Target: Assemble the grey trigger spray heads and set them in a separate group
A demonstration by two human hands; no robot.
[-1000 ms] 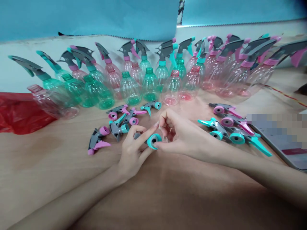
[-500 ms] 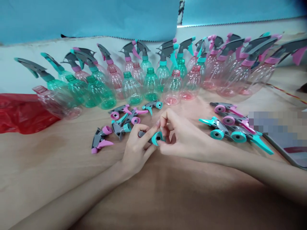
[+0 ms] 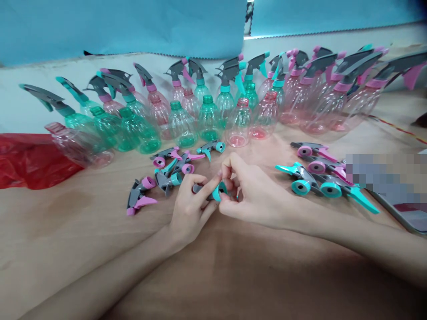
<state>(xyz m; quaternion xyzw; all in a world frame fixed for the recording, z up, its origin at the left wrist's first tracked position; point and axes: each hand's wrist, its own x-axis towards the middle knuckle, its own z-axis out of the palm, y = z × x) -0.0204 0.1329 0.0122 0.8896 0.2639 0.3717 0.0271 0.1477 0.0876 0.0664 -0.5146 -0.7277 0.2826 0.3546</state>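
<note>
left hand (image 3: 187, 209) is gripping trigger-sprayer head (image 3: 210, 196), fingers curled | right hand (image 3: 248, 191) is touching its turquoise collar (image 3: 217, 193), half-closed, hold unclear

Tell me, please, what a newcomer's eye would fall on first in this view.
Most likely the bottles, pink and green, crowded along the back of the table, many topped with grey sprayers. Next comes the middle, where the left hand grips a loose teal-and-grey sprayer, with the right hand touching it. The red bag at the left edge also stands out.
</note>
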